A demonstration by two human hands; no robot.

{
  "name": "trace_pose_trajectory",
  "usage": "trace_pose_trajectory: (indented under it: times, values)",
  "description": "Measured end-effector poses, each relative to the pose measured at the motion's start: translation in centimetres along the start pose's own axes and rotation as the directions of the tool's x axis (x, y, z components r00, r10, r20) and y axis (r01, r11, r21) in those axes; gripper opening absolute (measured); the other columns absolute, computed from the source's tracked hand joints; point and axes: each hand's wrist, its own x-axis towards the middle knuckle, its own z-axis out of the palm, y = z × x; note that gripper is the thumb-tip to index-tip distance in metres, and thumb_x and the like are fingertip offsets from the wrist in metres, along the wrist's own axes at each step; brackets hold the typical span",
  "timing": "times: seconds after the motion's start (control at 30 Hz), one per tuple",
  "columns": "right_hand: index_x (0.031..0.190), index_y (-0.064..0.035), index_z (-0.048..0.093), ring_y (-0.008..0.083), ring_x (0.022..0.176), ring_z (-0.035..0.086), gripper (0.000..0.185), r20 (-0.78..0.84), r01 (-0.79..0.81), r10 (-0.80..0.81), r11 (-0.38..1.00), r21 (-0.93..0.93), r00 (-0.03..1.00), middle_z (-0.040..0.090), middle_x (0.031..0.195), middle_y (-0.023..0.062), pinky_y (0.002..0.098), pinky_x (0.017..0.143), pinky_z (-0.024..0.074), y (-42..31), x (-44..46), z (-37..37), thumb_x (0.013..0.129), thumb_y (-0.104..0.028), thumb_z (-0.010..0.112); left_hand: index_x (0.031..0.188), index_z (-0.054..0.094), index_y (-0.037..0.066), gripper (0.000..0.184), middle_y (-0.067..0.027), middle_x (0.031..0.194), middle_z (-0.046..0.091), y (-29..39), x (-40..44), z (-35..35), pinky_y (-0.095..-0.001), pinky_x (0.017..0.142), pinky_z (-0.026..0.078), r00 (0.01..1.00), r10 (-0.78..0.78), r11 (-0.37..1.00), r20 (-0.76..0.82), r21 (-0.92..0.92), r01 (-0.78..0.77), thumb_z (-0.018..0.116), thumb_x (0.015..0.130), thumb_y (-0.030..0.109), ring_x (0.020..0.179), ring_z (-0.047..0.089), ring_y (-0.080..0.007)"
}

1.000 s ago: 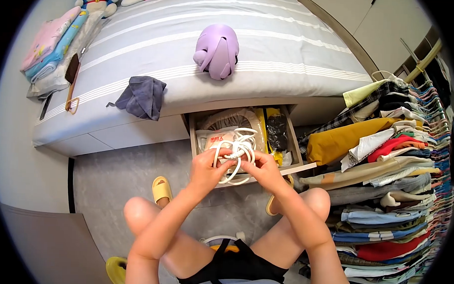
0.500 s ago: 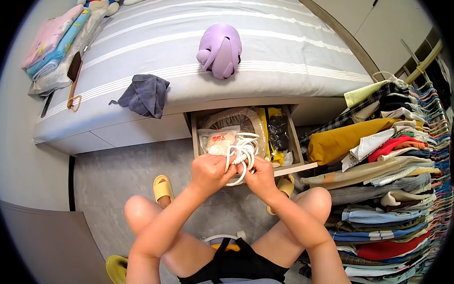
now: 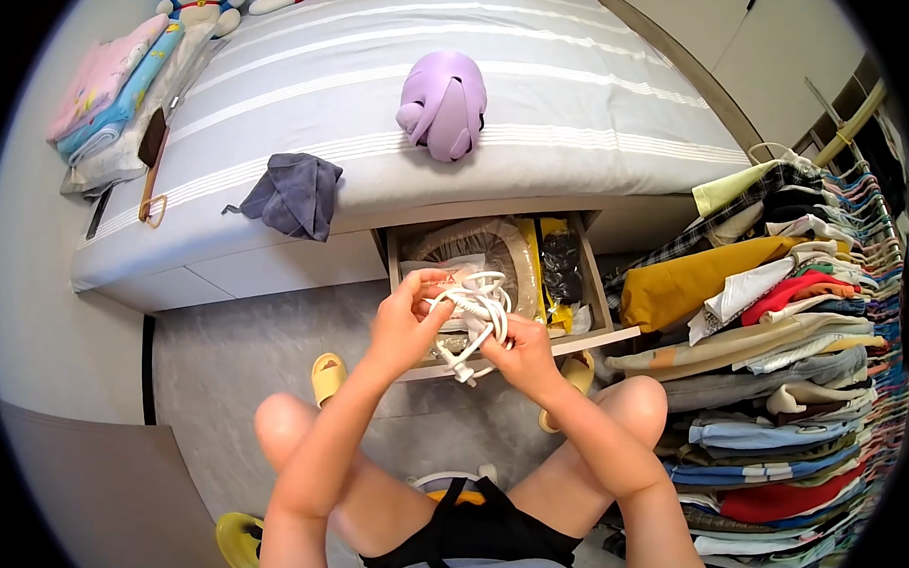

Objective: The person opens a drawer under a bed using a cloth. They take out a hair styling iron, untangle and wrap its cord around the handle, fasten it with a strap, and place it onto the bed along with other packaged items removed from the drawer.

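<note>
1. One right hand (image 3: 522, 350) is grasping a white cable (image 3: 485, 307) over an open drawer (image 3: 605, 338); the left hand (image 3: 403, 324) is meeting its near strands, grip unclear.
2. Most of the cable is bunching together; its plug (image 3: 463, 372) is hanging outside the bundle.

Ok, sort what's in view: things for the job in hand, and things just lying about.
In the job:
- white cable, held in the right hand, left hand at it
- open drawer below, probably

Lying about:
- purple object
- dark cloth
- wooden-handled brush
- folded blankets
</note>
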Motion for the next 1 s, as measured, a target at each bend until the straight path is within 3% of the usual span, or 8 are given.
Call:
trace_pose_trajectory:
  times: [0.13, 0.4, 0.57, 0.6, 0.67, 0.77, 0.9, 1.0]
  values:
    - [0.082, 0.0005, 0.065, 0.0067, 0.056, 0.048, 0.012, -0.002, -0.081, 0.082, 0.987, 0.141, 0.997, 0.059, 0.071, 0.0038, 0.023, 0.05, 0.0384, -0.3, 0.3, -0.4, 0.076, -0.009, 0.062, 0.112, 0.045, 0.006, 0.03, -0.0087, 0.102, 0.058, 1.2, -0.1, -1.2, -0.0252, 0.074, 0.046, 0.944, -0.184, 0.874, 0.274, -0.394, 0.284, 0.057, 0.084, 0.009, 0.082, 0.057, -0.0129]
    - [0.091, 0.0001, 0.065, 0.0077, 0.062, 0.05, 0.016, 0.075, 0.016, -0.025, 0.993, 0.12, 0.997, 0.059, 0.082, 0.0044, 0.022, 0.058, 0.0412, 0.0, 0.2, 0.0, 0.076, -0.005, 0.06, 0.105, 0.049, 0.006, 0.026, -0.0042, 0.095, 0.059, 2.0, -0.1, -0.6, -0.0164, 0.046, 0.037, 0.949, -0.268, 0.942, 0.169, -0.161, 0.295, 0.061, 0.083, 0.013, 0.062, 0.049, -0.0022]
    - [0.091, -0.0014, 0.065, 0.0086, 0.067, 0.051, 0.016, -0.014, 0.148, -0.148, 0.975, 0.163, 0.989, 0.059, 0.082, 0.0036, 0.0226, 0.062, 0.0413, 0.1, 0.7, 0.3, 0.078, -0.003, 0.055, 0.106, 0.052, 0.004, 0.03, -0.0058, 0.095, 0.063, 1.3, 0.2, -0.9, -0.0182, 0.046, 0.038, 0.935, -0.306, 0.843, 0.178, -0.406, 0.353, 0.064, 0.079, 0.008, 0.065, 0.053, -0.0037]
    - [0.091, -0.0013, 0.065, 0.0082, 0.067, 0.051, 0.016, -0.002, 0.04, -0.041, 0.976, 0.215, 0.999, 0.059, 0.082, 0.0031, 0.0224, 0.061, 0.0408, 0.2, 0.6, 0.3, 0.078, -0.003, 0.055, 0.106, 0.052, 0.003, 0.03, -0.0067, 0.095, 0.063, 1.2, 0.4, -1.0, -0.0184, 0.047, 0.04, 0.929, -0.325, 0.821, 0.177, -0.435, 0.37, 0.064, 0.078, 0.007, 0.066, 0.054, -0.0041]
    - [0.091, -0.0013, 0.065, 0.0075, 0.067, 0.05, 0.016, 0.037, -0.173, 0.17, 0.934, 0.313, 0.985, 0.058, 0.08, 0.0021, 0.0219, 0.06, 0.0398, 0.5, 0.5, 0.1, 0.079, -0.003, 0.054, 0.095, 0.057, -0.001, 0.02, -0.0061, 0.083, 0.065, 1.4, 0.4, -0.6, -0.0181, 0.051, 0.04, 0.975, -0.222, 0.899, 0.023, -0.381, 0.214, 0.065, 0.078, 0.006, 0.064, 0.054, -0.0042]
    - [0.092, -0.0005, 0.064, 0.0037, 0.067, 0.048, 0.013, -0.044, -0.182, 0.201, 0.946, 0.268, 0.979, 0.056, 0.075, -0.003, 0.018, 0.06, 0.0381, 0.5, 0.6, 0.0, 0.082, -0.004, 0.056, 0.076, 0.059, 0.003, 0.011, -0.0026, 0.07, 0.062, 0.8, 0.7, -0.1, -0.017, 0.043, 0.03, 0.99, -0.073, 0.967, -0.122, -0.252, 0.041, 0.065, 0.08, 0.012, 0.051, 0.045, -0.0011]
    - [0.094, -0.0015, 0.062, -0.0002, 0.061, 0.042, 0.013, -0.178, -0.188, 0.26, 0.921, 0.342, 0.949, 0.055, 0.074, -0.0056, 0.0156, 0.052, 0.0322, -0.2, 1.6, -1.0, 0.084, -0.008, 0.06, 0.065, 0.054, 0.007, 0.024, 0.0049, 0.052, 0.047, 1.9, 1.3, -1.8, -0.0185, 0.041, 0.025, 0.975, -0.207, 0.964, 0.081, -0.156, 0.218, 0.061, 0.083, 0.021, 0.045, 0.037, -0.0013]
    - [0.094, -0.0022, 0.061, -0.0016, 0.056, 0.039, 0.013, -0.219, -0.157, 0.248, 0.918, 0.365, 0.944, 0.055, 0.074, -0.0066, 0.0151, 0.048, 0.0294, 0.0, 2.4, -1.3, 0.083, -0.009, 0.061, 0.061, 0.048, 0.01, 0.031, 0.0072, 0.049, 0.04, 2.7, 1.5, -3.0, -0.019, 0.04, 0.021, 0.925, -0.267, 0.892, 0.271, -0.294, 0.343, 0.056, 0.086, 0.027, 0.043, 0.031, -0.0013]
